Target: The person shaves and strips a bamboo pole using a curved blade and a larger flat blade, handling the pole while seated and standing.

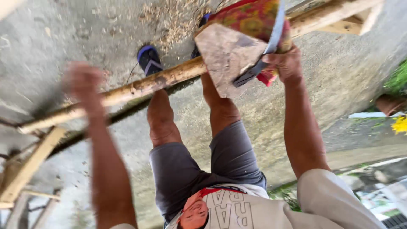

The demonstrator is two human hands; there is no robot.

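Only the head view is available, looking down past grey shorts and bare legs to a concrete floor (pixel 339 76). A long bamboo pole (pixel 127 91) crosses the frame on a slant, its long axis running from the lower left up to the upper right. It passes in front of the shins and just this side of a foot in a blue sandal (pixel 149 59). The right hand (pixel 288 63) is up at the high end of the pole, its fingers (pixel 275 59) closed tight around a long blade (pixel 271 38). The flat grey length of the blade points up and away from the hand. Against that hand lie a patterned red and yellow cloth (pixel 254 17) and a flat, pale brown slab (pixel 229 55), which covers the pole at that spot. The left hand (pixel 85 82) is well apart from the right, toward the low end of the pole. It sits over or just beyond the pole, but it is too blurred to tell whether its fingers are spread, curled or touching the bamboo. The pole therefore spans from one hand to the other, and the blade is on the right-hand side of it. Wood shavings (pixel 178 17) are scattered on the floor beyond the feet, and a pale wooden frame (pixel 29 165) stands at the lower left.
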